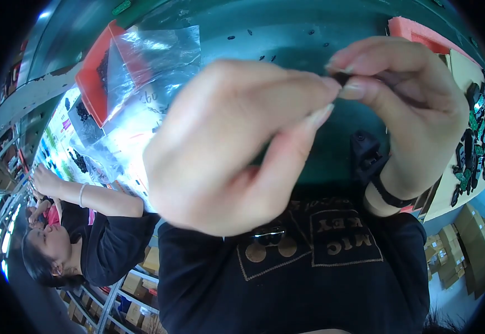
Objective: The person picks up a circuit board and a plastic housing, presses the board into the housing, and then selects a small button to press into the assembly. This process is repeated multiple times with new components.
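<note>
My right hand [415, 83] pinches a small black part [342, 77] between thumb and fingertips, above the green work surface [287, 50]. My left hand [231, 147], large and blurred, meets it there with thumb and index finger pressed together. Whether its fingertips grip that same part or some other small piece is hidden. Several tiny black pieces [273, 58] lie scattered on the surface beyond both hands. A dark band circles my right wrist, and a black device [366, 149] sits beside it.
An orange-red bin [90, 92] with dark small parts stands at the left, a clear plastic bag [159, 61] over its edge. Many black and green parts [479, 133] lie on a cardboard sheet at the right, near pink foam [420, 36]. A co-worker's arm [109, 200] is at the left.
</note>
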`<state>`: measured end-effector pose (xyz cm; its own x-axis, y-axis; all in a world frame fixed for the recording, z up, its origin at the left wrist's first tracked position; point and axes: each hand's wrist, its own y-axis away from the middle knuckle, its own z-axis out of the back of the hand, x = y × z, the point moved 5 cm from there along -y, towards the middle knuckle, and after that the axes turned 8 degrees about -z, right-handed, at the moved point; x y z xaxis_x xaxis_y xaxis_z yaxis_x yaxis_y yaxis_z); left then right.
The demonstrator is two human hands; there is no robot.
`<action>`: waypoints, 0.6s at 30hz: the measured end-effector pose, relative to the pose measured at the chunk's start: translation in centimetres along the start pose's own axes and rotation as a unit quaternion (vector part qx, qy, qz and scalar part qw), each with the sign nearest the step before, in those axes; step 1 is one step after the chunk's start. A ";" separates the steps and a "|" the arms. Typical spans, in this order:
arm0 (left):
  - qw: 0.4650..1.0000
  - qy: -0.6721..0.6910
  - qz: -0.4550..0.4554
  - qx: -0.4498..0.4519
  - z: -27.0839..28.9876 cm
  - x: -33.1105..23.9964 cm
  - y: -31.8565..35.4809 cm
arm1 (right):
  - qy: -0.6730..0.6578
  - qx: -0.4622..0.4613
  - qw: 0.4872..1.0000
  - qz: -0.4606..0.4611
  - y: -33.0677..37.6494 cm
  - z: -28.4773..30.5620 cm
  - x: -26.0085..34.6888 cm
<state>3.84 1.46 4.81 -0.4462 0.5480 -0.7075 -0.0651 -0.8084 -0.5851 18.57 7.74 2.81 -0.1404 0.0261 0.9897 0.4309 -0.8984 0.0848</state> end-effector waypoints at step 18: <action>0.954 0.111 0.247 -0.130 1.8 13.1 -3.3 | 0.097 -0.026 0.994 0.032 -4.9 5.5 -5.5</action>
<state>-3.39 10.92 -1.88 -0.1634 0.1700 -0.9718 0.3394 -0.9152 -0.2171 22.11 14.38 -2.47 -0.2859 -0.1128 0.9516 0.3984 -0.9171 0.0110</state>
